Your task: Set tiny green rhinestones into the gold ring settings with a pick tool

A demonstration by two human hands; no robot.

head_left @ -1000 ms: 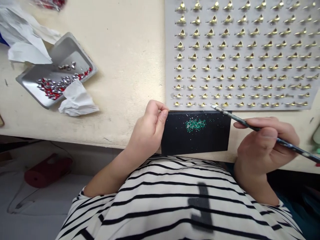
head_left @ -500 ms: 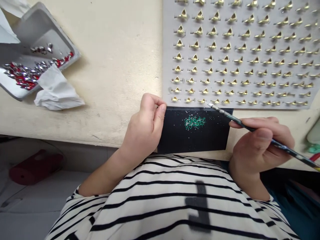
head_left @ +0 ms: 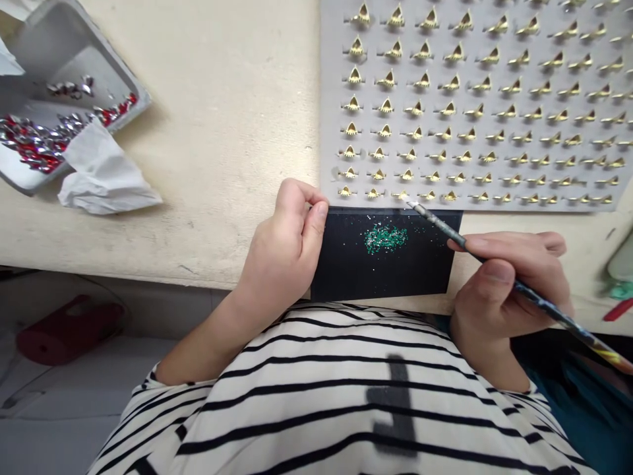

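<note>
Pale, scuffed bench point(head_left: 237, 132), which I view remotely from overhead. Nearest me lies the flat, matt black pad point(head_left: 386, 280); I judge it thin and stiff, best held by its edges. My left grip point(head_left: 284, 251) appears pinched on its far left corner. Scattered on it, the green stones point(head_left: 386, 239) should prove feather-light and easily lost. My right grip point(head_left: 514, 284) is closed around the slim stick point(head_left: 445, 227), likely light, rigid and steadiest held low on the shaft; its pale tip is at the near row of shiny gold pieces point(head_left: 399, 194), contact uncertain. Beyond: the grey board point(head_left: 329, 99); farther left, the smooth tray point(head_left: 141, 99) and crumpled tissue point(head_left: 106, 175).
</note>
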